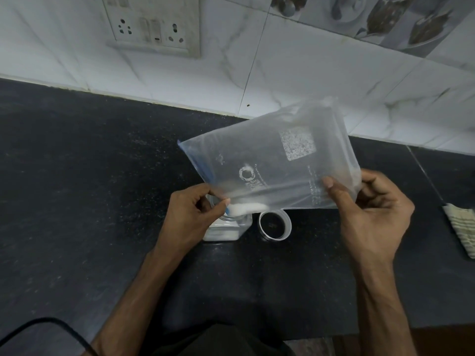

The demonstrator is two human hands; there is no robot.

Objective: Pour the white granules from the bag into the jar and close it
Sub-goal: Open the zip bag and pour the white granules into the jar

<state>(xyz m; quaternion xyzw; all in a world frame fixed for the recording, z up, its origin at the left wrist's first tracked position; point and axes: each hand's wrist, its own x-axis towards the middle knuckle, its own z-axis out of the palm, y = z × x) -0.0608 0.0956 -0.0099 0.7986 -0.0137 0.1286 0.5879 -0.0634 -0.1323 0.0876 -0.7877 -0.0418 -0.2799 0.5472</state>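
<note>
A clear zip bag (270, 160) with a blue seal strip is held tilted above the counter, its lower left corner over the jar. White granules (248, 208) are gathered in that low corner. My left hand (191, 217) pinches the bag's lower left corner right above the jar mouth. My right hand (370, 211) grips the bag's lower right edge. The clear square jar (226, 231) stands under my left hand, with white granules at its bottom; its mouth is mostly hidden. The round lid (274, 225) lies on the counter just right of the jar.
The dark stone counter (77, 176) runs to a white tiled wall with a socket panel (154, 24) at the back. A small brush (460, 227) lies at the right edge. A black cable (51, 327) crosses the lower left corner.
</note>
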